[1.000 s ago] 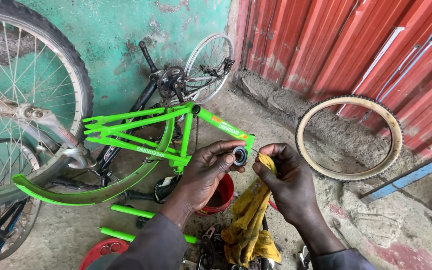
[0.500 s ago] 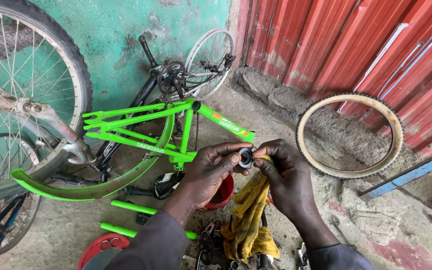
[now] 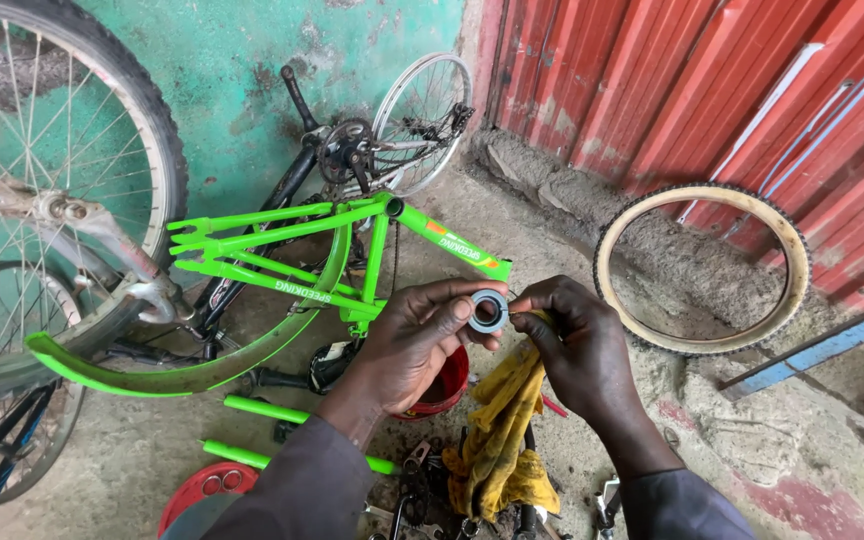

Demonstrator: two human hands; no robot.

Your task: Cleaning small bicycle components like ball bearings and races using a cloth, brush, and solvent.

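My left hand (image 3: 414, 345) pinches a small round metal bearing ring (image 3: 488, 311) between thumb and fingers at the centre of the view. My right hand (image 3: 574, 345) is closed around a yellow rag (image 3: 497, 440) that hangs down from it, and its fingertips touch the ring's right edge. Both hands hover over the concrete ground, in front of a bright green bicycle frame (image 3: 282, 255) lying on its side.
A green mudguard (image 3: 172, 370) and green tubes (image 3: 272, 412) lie at the left. A red bowl (image 3: 444, 385) sits under my hands, a red lid (image 3: 202, 490) and loose tools near it. A large spoked wheel (image 3: 42, 190) stands left, a tan tyre (image 3: 702, 265) leans on the red corrugated wall.
My hands have come closer together; the right hand with the rag now touches the ring. The ring stays in my left hand.
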